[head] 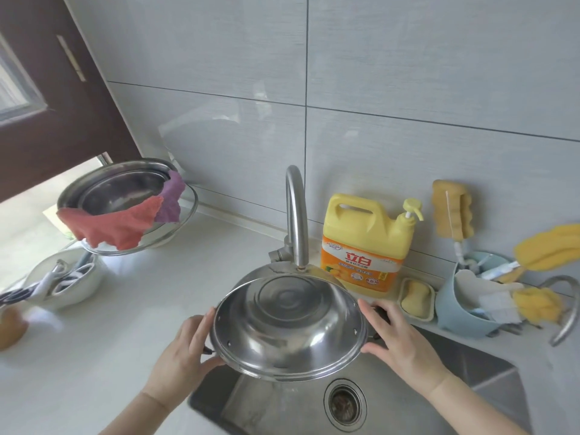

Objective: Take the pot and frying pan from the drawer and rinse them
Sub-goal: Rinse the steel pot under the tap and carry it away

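Steel pot (pixel 290 328) held over the sink (pixel 489 365), tipped so its open mouth faces the wearer and slightly down; base toward the wall. Its upper rim sits just under the spout of the faucet (pixel 296 215), touching or nearly so; cannot tell which.

Left hand (pixel 185 346) closed on the pot's left rim at the side handle, fingers curled round the edge. Right hand (pixel 398 337) likewise closed on the right rim, over a dark handle that barely shows. Both grips full, neither free. The pot's wide axis runs left to right between the hands; each hand equally near.

A thin run of water appears to fall from the pot's lower lip toward the sink floor, beside the drain (pixel 345 403). Judged: rinse of the pot under way or draining out.

Frying pan not identifiable in view.

Room: the sink is bare below the pot, so tilting further has space. Behind, close: yellow detergent jug (pixel 365 243) and soap dish (pixel 416 298) on the tabletop (pixel 125 340). Well left: a steel basin (pixel 122 189) draped with red cloth (pixel 113 224).
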Tool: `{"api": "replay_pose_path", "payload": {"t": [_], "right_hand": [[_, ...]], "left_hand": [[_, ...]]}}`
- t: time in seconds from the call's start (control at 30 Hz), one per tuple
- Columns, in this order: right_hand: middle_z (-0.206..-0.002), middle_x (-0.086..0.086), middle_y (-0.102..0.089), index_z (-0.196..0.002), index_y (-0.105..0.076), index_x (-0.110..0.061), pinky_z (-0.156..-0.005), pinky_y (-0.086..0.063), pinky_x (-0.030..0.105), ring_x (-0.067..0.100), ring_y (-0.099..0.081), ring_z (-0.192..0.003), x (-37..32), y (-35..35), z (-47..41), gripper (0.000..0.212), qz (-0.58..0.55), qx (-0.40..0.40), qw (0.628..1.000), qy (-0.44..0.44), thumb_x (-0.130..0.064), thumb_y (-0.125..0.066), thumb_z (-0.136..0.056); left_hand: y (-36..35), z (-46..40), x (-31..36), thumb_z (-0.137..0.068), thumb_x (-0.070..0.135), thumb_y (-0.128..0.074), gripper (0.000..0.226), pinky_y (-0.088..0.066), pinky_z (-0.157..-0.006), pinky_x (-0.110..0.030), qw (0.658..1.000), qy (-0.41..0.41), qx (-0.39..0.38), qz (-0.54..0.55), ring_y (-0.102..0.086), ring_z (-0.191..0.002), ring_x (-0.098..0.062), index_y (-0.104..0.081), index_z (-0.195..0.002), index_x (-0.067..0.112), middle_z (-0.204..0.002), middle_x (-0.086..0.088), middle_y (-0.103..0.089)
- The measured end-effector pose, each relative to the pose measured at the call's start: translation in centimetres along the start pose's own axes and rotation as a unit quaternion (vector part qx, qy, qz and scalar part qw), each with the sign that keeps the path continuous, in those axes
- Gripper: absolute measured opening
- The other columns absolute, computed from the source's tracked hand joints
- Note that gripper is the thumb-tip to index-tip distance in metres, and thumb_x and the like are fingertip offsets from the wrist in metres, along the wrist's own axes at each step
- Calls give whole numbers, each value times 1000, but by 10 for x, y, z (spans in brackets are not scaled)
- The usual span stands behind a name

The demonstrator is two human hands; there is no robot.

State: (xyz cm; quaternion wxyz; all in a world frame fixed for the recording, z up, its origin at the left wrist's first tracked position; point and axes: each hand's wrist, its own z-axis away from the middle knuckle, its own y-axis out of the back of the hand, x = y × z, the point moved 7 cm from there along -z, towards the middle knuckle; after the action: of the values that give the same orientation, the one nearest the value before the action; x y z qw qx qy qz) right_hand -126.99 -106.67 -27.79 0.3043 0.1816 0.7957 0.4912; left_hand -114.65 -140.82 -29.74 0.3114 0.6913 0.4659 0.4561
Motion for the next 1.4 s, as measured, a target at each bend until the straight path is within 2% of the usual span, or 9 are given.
{"api": "replay_pose_path", "payload": {"t": [0.17, 0.27, 0.43, 0.53, 0.77, 0.87, 1.0, 1.17, 1.4], "right_hand": [[-118, 5, -45, -156, -9, -34, -66, -54, 26, 12, -51, -98, 23, 22, 31, 139, 18, 9, 998, -56, -26, -97, -48], [-119, 6, -45, -156, -9, -36, -61, -57, 28, 12, -50, -97, 37, 38, 52, 129, 21, 8, 995, -99, -33, -92, -57], [-112, 9, -47, -148, -28, -32, -66, -53, 21, 8, -53, -96, 53, 76, 83, 69, 31, 67, 992, -105, -70, -33, -91], [-109, 15, -47, -141, -41, -11, -103, -31, 6, -15, -37, -123, 60, 87, 98, 75, -3, 82, 990, -111, -68, -40, -92], [-107, 17, -49, -124, -57, 6, -113, -23, 11, -12, -28, -131, 63, 100, 103, 79, 61, 100, 990, -79, -65, -44, -91], [-108, 16, -50, -135, -44, -9, -102, -33, 6, -14, -35, -126, 68, 91, 101, 77, 35, 102, 988, -112, -71, -39, -89], [-115, 6, -48, -153, -20, -35, -57, -56, 27, 10, -52, -94, 56, 78, 85, 89, 57, 88, 989, -108, -67, -59, -80], [-119, 5, -45, -155, -10, -38, -63, -55, 26, 12, -52, -96, 29, 43, 51, 134, 16, 17, 998, -64, -33, -93, -51], [-121, 6, -44, -156, -9, -32, -63, -57, 30, 13, -51, -102, -1, 8, 11, 133, -5, -1, 1000, 7, -26, -95, -55]], "left_hand": [[-25, -22, 27, -55, 35, -94, 136, -53, -56, -25, 998, -54, -27, -15, -58, -76, -14, -6, -157, 22, -112, -3, -47], [-35, -37, 52, -64, 35, -90, 126, -54, -59, -28, 995, -101, -11, -9, -51, -85, -18, -6, -157, 17, -111, -5, -47], [-43, -53, 96, -86, 42, -64, 91, -48, -69, -26, 987, -161, 25, 7, -52, -85, -20, -11, -155, 14, -109, -6, -48], [-50, -60, 115, -88, 38, -68, 96, -54, -69, -30, 982, -186, 23, 29, -56, -86, -23, -5, -157, 17, -109, -8, -50], [-64, -67, 130, -73, 35, -86, 120, -53, -70, -28, 981, -192, 4, 23, -55, -90, -22, -3, -158, 17, -111, -5, -47], [-62, -62, 120, -71, 34, -87, 122, -53, -69, -27, 983, -184, 1, 22, -56, -89, -21, -2, -158, 17, -110, -4, -46], [-50, -52, 95, -66, 32, -89, 127, -50, -65, -24, 988, -151, -9, 16, -50, -88, -17, -3, -158, 17, -109, -2, -44], [-27, -29, 53, -81, 52, -59, 88, -51, -57, -23, 996, -90, -7, -16, -50, -85, -13, -20, -151, 14, -109, 0, -46], [0, 5, 5, -81, 59, -57, 85, -51, -50, -19, 1000, -9, -8, -1, -59, -68, -6, -31, -146, 12, -105, -1, -49]]}}
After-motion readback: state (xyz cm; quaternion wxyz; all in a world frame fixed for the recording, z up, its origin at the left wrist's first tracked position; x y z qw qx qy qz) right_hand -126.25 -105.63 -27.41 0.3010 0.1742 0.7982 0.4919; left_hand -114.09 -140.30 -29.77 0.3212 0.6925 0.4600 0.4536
